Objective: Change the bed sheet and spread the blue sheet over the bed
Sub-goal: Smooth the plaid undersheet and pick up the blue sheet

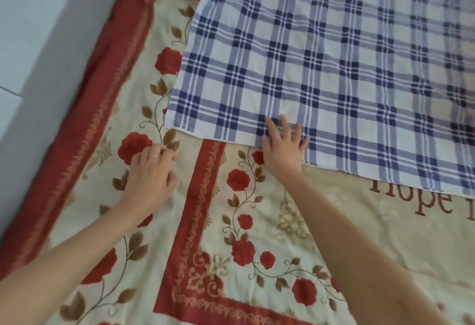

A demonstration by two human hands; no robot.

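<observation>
A blue-and-white checked sheet (321,62) lies flat over the upper right of the bed, its near corner at the middle left. Under it lies a cream sheet with red roses and red bands (205,234). My right hand (282,145) rests on the near edge of the blue sheet with fingers spread and straight. My left hand (150,173), with a ring on one finger, lies on the rose sheet just left of the blue sheet's corner, fingers bent against the fabric. Whether it pinches the fabric is unclear.
The red border of the rose sheet (108,68) runs along the bed's left edge. Beyond it is a pale grey wall or floor (38,29). Red lettering (411,196) shows on the rose sheet at the right.
</observation>
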